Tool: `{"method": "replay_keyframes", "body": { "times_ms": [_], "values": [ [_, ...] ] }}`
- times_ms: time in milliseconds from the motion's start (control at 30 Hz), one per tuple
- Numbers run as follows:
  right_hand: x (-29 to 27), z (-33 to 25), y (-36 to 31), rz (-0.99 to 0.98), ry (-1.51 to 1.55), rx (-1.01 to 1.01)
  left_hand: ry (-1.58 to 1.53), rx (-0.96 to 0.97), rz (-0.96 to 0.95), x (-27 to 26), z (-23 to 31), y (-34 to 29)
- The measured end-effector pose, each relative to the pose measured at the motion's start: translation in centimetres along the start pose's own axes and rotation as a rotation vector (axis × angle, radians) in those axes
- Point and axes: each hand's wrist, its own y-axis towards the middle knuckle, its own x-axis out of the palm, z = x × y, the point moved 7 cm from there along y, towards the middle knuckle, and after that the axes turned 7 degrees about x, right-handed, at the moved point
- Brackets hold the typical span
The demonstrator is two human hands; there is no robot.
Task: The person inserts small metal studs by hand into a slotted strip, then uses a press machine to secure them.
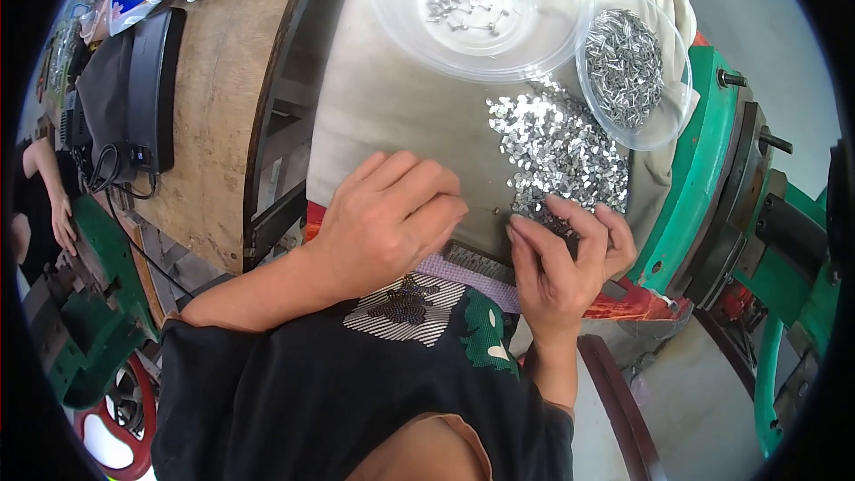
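My left hand (392, 218) hovers over the beige cloth (356, 116), its fingers curled in and thumb side turned to the right. Whatever it may pinch is hidden. At the near edge of a pile of small shiny metal pieces (570, 156) is my right hand (570, 258). Its thumb and index finger come together; any piece between them is too small to make out. Below and between both hands lies a dark metal strip with a ridged surface (478, 261). One tiny piece (496, 210) sits alone on the cloth between the hands.
A clear round tub (392, 13) holds scattered small pin-like metal parts. Right of it, a smaller clear tub (681, 80) is full of similar parts. Green machinery (690, 160) stands at right, a wooden table (218, 107) at left. Far left, another person's hand (62, 223) shows.
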Motion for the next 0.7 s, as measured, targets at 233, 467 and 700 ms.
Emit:
{"method": "replay_keyframes", "body": {
  "times_ms": [233,467,700],
  "values": [
    [0.6,-0.3,0.3,-0.086,-0.055,0.002,0.048,0.029,-0.04,0.1,0.0,-0.1],
    [0.1,0.5,0.1,-0.094,-0.032,0.044,0.028,0.026,-0.029,0.3,-0.2,-0.1],
    [1.1,-0.9,1.2,-0.086,-0.084,-0.023,-0.138,0.067,-0.062,0.0,0.8,-1.3]
  ]
}}
